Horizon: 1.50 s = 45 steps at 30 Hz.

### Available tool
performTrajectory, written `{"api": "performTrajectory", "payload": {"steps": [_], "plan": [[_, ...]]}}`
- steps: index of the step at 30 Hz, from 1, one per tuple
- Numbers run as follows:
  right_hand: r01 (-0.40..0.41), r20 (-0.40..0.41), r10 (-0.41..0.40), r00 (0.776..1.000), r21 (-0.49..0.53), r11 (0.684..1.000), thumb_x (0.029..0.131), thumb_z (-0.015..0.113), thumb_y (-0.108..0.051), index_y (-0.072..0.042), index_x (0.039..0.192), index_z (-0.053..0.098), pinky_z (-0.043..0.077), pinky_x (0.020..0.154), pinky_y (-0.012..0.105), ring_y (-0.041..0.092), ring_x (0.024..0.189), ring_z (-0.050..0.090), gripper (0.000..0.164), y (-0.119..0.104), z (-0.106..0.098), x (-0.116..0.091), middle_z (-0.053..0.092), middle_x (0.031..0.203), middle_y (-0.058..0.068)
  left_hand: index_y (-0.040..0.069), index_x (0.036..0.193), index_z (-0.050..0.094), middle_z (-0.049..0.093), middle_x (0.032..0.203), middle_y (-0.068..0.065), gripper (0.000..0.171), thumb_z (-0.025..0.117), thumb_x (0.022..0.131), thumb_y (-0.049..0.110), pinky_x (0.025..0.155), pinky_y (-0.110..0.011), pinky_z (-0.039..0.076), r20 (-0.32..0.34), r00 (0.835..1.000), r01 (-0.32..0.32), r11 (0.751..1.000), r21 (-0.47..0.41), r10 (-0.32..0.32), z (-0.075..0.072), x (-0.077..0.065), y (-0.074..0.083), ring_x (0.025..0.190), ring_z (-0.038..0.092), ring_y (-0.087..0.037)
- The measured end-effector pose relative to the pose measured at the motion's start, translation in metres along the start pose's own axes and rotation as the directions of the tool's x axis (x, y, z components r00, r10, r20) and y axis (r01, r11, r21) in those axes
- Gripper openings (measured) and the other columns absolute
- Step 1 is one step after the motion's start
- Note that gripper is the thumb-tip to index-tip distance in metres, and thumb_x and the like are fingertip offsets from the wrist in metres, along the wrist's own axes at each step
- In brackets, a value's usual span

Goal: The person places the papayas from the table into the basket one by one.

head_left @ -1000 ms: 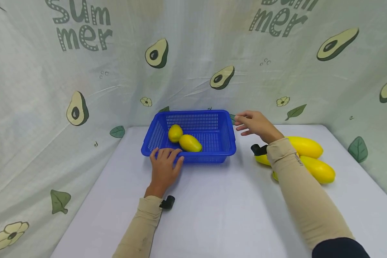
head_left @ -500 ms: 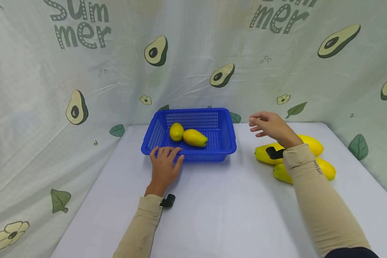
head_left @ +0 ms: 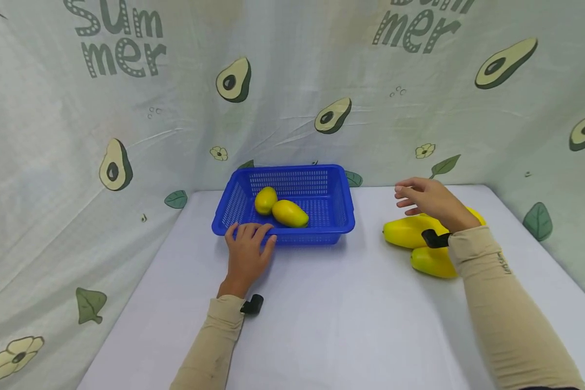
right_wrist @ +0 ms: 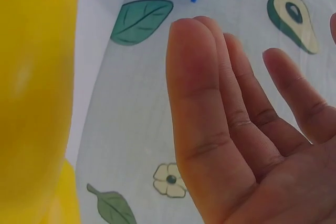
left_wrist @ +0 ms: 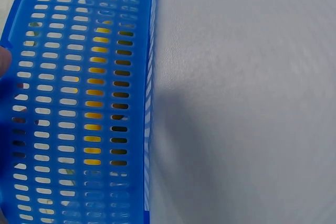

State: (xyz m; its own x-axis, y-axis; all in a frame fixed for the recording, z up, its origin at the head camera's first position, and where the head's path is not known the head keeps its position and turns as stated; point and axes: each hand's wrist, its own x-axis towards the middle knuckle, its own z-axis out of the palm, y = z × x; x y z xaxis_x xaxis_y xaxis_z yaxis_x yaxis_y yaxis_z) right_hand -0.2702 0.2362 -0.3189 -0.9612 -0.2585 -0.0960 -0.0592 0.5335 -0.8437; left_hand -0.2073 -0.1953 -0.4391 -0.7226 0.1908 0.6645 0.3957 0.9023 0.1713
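My left hand (head_left: 246,254) grips the front rim of a blue plastic basket (head_left: 312,232), fingers over the edge and thumb on the outside. Two smooth yellow fruits, one rounder (head_left: 266,201) and one like a mango (head_left: 290,213), lie at the left inside. Through the basket's slotted wall (left_wrist: 58,93), yellow shows in the left wrist view. My right hand (head_left: 431,200) hovers over papaya-like yellow fruits on the right, holding nothing, its fingers loosely bent. The left fruit (head_left: 402,233) and the front fruit (head_left: 431,262) are partly hidden by my wrist and sleeve.
A white table (head_left: 331,314) carries everything. Behind it hangs a pale curtain (head_left: 273,124) printed with avocados, leaves and lettering, close to the basket's back rim. The right wrist view has a yellow fruit (right_wrist: 34,87) large at its left side.
My right hand has moved right and slightly down, away from the basket to above the yellow fruits. The mango-like fruit in the basket has rolled a little. My left hand stays on the rim.
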Motion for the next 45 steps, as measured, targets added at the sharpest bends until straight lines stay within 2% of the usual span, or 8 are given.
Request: {"api": "performTrajectory", "payload": {"steps": [9, 18, 26, 33, 39, 45], "plan": [[-0.02, -0.014, 0.02, 1.0, -0.024, 1.0, 0.103, 0.051, -0.046, -0.001, 0.147, 0.041, 0.053, 0.094, 0.044, 0.034, 0.12, 0.058, 0.064, 0.016, -0.016, -0.012, 0.05, 0.141, 0.022, 0.015, 0.118, 0.07, 0.066, 0.11, -0.009, 0.03, 0.057, 0.101, 0.035, 0.11, -0.06, 0.018, -0.027, 0.999, -0.022, 1.0, -0.021, 0.022, 0.003, 0.003, 0.0, 0.112, 0.055, -0.029], [-0.028, -0.016, 0.026, 1.0, -0.145, 0.989, 0.1, 0.051, -0.055, -0.004, 0.147, 0.041, 0.051, 0.095, 0.049, 0.039, 0.119, 0.057, 0.071, 0.031, -0.027, -0.022, 0.051, 0.139, 0.025, 0.015, 0.118, 0.07, 0.066, 0.109, -0.009, 0.031, 0.054, 0.102, 0.036, 0.108, -0.062, 0.02, -0.038, 0.999, -0.027, 1.0, -0.006, 0.027, 0.004, 0.0, -0.003, 0.112, 0.055, -0.03], [-0.035, 0.006, 0.039, 0.999, -0.317, 0.948, 0.094, 0.055, -0.065, -0.007, 0.147, 0.046, 0.038, 0.101, 0.064, 0.045, 0.13, 0.044, 0.079, 0.043, -0.026, -0.021, 0.046, 0.145, 0.023, 0.014, 0.119, 0.07, 0.066, 0.11, -0.009, 0.032, 0.056, 0.101, 0.036, 0.11, -0.062, 0.019, -0.048, 0.998, -0.03, 0.999, -0.014, 0.03, 0.002, 0.001, -0.004, 0.113, 0.055, -0.03], [0.01, 0.036, 0.007, 0.999, -0.449, 0.894, 0.091, 0.06, -0.064, -0.007, 0.146, 0.048, 0.037, 0.099, 0.069, 0.047, 0.128, 0.043, 0.08, 0.049, -0.021, -0.02, 0.047, 0.143, 0.029, 0.014, 0.119, 0.07, 0.067, 0.111, -0.009, 0.032, 0.057, 0.1, 0.036, 0.109, -0.061, 0.019, -0.035, 0.999, -0.02, 1.0, -0.013, 0.019, 0.003, -0.002, -0.002, 0.113, 0.055, -0.03], [0.051, 0.065, -0.023, 0.998, -0.475, 0.878, 0.088, 0.066, -0.064, -0.01, 0.151, 0.043, 0.037, 0.098, 0.067, 0.047, 0.129, 0.043, 0.086, 0.056, -0.017, -0.02, 0.046, 0.144, 0.028, 0.015, 0.121, 0.069, 0.066, 0.113, -0.009, 0.032, 0.056, 0.101, 0.037, 0.111, -0.06, 0.018, -0.032, 0.999, -0.022, 1.0, -0.01, 0.022, 0.002, -0.001, -0.003, 0.115, 0.054, -0.03], [0.075, 0.103, -0.027, 0.994, -0.494, 0.866, 0.088, 0.069, -0.059, -0.007, 0.151, 0.043, 0.039, 0.097, 0.067, 0.05, 0.126, 0.044, 0.086, 0.06, -0.014, -0.023, 0.042, 0.145, 0.03, 0.016, 0.123, 0.068, 0.065, 0.115, -0.008, 0.034, 0.053, 0.103, 0.038, 0.112, -0.059, 0.016, 0.006, 1.0, -0.005, 1.0, 0.006, 0.005, 0.001, 0.0, -0.003, 0.117, 0.052, -0.028]]}}
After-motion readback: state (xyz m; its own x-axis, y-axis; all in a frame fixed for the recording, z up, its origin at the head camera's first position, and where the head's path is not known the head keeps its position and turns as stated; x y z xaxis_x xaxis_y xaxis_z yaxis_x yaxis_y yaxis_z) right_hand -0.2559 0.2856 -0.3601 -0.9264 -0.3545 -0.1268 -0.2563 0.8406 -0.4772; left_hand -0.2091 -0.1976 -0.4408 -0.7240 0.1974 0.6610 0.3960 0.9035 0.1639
